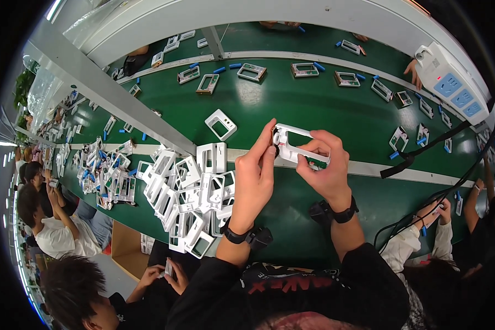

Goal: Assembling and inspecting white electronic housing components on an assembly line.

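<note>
Above the green work surface I hold a white plastic housing (298,154) with a large rectangular opening, tilted so its inner side partly shows. My left hand (255,175) grips its left end between straight fingers and thumb, where a small dark part shows. My right hand (331,168) is closed round the right end, with the fingers curled into the opening. A heap of similar white housings (188,184) lies just left of my left forearm. One more white housing (230,130) rests alone on the green belt, beyond the heap.
A row of housings with blue cylinders (251,72) lies along the green belt (165,102). Further left is a heap of assembled housings (107,176). A metal post (115,93) slants at left; a power strip (451,82) and black cables (432,201) hang at right. Other people sit alongside.
</note>
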`<act>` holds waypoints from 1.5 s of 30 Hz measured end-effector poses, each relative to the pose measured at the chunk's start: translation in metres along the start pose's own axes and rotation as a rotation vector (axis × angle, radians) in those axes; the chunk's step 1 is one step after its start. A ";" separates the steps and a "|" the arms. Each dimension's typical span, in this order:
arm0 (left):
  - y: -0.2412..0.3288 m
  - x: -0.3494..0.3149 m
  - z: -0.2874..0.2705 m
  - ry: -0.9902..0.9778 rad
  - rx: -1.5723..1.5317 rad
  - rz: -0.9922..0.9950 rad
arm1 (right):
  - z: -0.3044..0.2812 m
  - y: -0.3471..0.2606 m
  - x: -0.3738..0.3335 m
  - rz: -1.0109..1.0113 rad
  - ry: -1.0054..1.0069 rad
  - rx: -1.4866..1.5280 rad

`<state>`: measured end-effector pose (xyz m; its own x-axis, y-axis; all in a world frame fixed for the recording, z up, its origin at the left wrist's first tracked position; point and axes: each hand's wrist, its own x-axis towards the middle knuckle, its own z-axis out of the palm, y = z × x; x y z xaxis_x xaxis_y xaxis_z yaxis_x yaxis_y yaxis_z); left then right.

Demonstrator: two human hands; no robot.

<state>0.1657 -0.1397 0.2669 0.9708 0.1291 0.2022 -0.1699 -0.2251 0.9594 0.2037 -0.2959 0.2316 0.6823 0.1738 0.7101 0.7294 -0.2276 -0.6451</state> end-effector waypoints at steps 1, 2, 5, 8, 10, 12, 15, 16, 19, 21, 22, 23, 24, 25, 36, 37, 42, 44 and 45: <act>-0.001 0.000 0.000 -0.011 0.008 0.016 | 0.000 0.000 0.000 0.004 0.003 0.002; -0.004 0.001 0.000 -0.022 0.016 0.032 | -0.001 0.000 0.000 0.008 0.007 0.004; -0.015 0.006 0.002 -0.042 -0.027 0.074 | -0.003 0.000 0.002 0.050 -0.005 0.031; -0.028 0.014 0.005 -0.066 -0.136 0.121 | -0.009 0.002 0.003 0.133 -0.034 0.074; -0.032 0.019 0.002 -0.151 -0.354 0.001 | -0.014 0.006 0.002 0.235 -0.066 0.200; -0.034 0.022 -0.004 -0.190 -0.462 -0.059 | -0.017 0.005 0.005 0.284 -0.085 0.265; -0.036 0.025 -0.019 -0.217 -0.598 -0.127 | -0.021 -0.001 0.010 0.566 -0.165 0.664; -0.037 0.024 -0.021 -0.214 -0.598 -0.127 | -0.022 0.000 0.011 0.566 -0.168 0.665; -0.039 0.024 -0.026 -0.297 -0.707 -0.157 | -0.025 0.007 0.010 0.639 -0.249 1.003; -0.045 0.024 -0.029 -0.339 -0.774 -0.182 | -0.017 0.018 0.006 0.589 -0.289 1.073; -0.048 0.025 -0.029 -0.386 -0.841 -0.205 | -0.013 0.022 0.004 0.537 -0.325 1.141; -0.050 0.027 -0.029 -0.434 -0.907 -0.229 | -0.011 0.025 0.004 0.484 -0.361 1.208; -0.051 0.027 -0.028 -0.435 -0.908 -0.227 | -0.009 0.025 0.003 0.483 -0.362 1.206; -0.052 0.028 -0.029 -0.429 -0.947 -0.231 | -0.006 0.021 0.004 0.418 -0.342 1.147; -0.050 0.025 -0.015 -0.391 -1.145 -0.262 | -0.001 0.007 0.001 0.371 -0.439 0.993; -0.050 0.026 -0.011 -0.389 -1.148 -0.274 | -0.002 0.006 0.000 0.389 -0.396 0.960; -0.036 0.015 -0.008 -0.304 -1.151 -0.278 | -0.006 -0.005 -0.001 0.406 -0.298 0.879; -0.030 0.007 -0.011 -0.214 -1.105 -0.282 | -0.004 -0.008 0.003 0.397 -0.291 0.880; -0.028 0.002 -0.013 -0.153 -1.058 -0.296 | -0.001 -0.008 0.004 0.414 -0.259 0.903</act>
<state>0.1705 -0.1204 0.2427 0.9953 -0.0952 -0.0194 0.0840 0.7424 0.6646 0.2004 -0.2942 0.2401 0.8004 0.4718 0.3699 0.1261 0.4707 -0.8732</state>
